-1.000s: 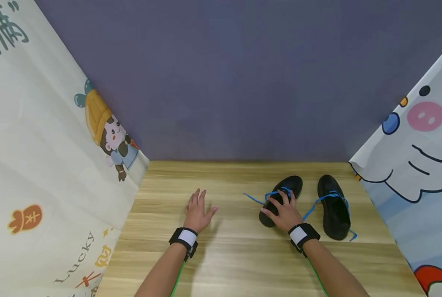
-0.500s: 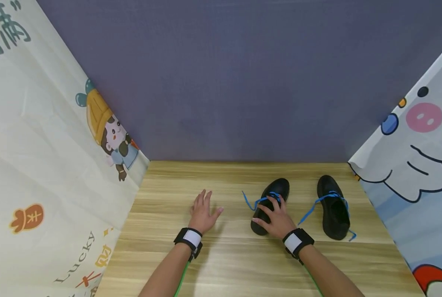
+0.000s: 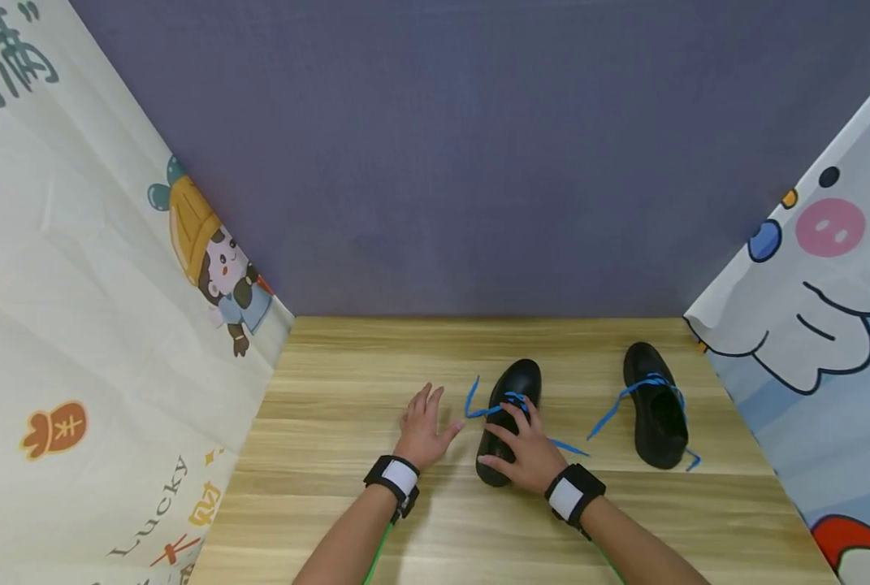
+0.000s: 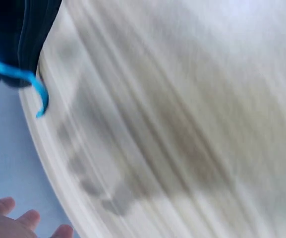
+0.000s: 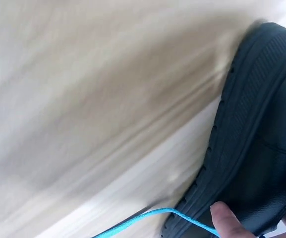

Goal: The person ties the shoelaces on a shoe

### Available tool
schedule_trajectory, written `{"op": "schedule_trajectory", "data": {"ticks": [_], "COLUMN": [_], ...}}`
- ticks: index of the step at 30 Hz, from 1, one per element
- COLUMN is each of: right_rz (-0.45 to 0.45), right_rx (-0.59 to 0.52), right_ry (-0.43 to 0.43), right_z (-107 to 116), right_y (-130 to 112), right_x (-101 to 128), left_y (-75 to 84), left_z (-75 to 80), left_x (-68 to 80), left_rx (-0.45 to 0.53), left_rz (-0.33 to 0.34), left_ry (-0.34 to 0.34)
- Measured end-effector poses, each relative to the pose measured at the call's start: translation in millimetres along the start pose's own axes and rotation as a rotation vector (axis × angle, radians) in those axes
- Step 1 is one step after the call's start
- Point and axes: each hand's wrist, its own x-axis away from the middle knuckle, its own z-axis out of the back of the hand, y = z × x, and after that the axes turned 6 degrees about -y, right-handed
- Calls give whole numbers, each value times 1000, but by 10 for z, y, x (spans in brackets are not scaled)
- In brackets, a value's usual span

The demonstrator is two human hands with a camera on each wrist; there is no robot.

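A black lace-up shoe (image 3: 520, 377) rests near the middle of the table, its toe pointing away. My right hand (image 3: 528, 457) grips it from above, with the thumb towards the heel and the fingers over the lacing. Part of the shoe's opening is hidden beneath that hand. One fingertip (image 5: 224, 218) lies against the shoe's side in the right wrist view. A blue shoelace (image 3: 473, 400) trails out to the left, and another end comes out on the right. Just left of the shoe, my left hand (image 3: 422, 431) is held with fingers spread and nothing in it.
The matching black shoe (image 3: 641, 366) with blue laces (image 3: 610, 413) stands farther right on the wooden table (image 3: 347, 349). A grey-blue panel (image 3: 478, 162) rises behind the table. Printed white cloths hang at the left (image 3: 98, 325) and right (image 3: 844, 341).
My right hand has moved the nearer shoe left and towards me, and the shoe has turned slightly. My left hand has shifted right, closer to it. The other shoe stays in place.
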Motion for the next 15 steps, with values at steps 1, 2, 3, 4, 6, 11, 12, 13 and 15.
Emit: {"op": "schedule_trajectory", "data": {"ticks": [1, 2, 3, 4, 6, 11, 12, 13, 15], "right_rz": [5, 10, 19, 28, 56, 122, 123, 117, 94], "right_rx": [0, 2, 5, 9, 17, -11, -24, -34, -39], "right_ry": [-13, -26, -32, -39, -45, -78, -82, -80, -59], "right_z": [-7, -11, -17, -26, -41, -21, -3, 21, 70], "right_y": [-23, -46, -72, -93, -140, -222, -218, -208, -158], "right_x": [13, 26, 40, 55, 86, 160, 171, 178, 190], "left_y": [13, 28, 42, 56, 85, 184, 210, 233, 282], "left_z": [-29, -56, -81, -104, -144, -198, -207, -222, -258], "left_x": [3, 7, 9, 11, 12, -7, -15, -24, -39], "left_rx": [-8, -5, -8, -13, -16, -17, -17, -28, -40], "left_rz": [-12, -22, -32, -38, -37, -41, -51, -58, -85], "left_ry": [-7, -13, -14, -15, -23, -60, -68, -81, -102]}}
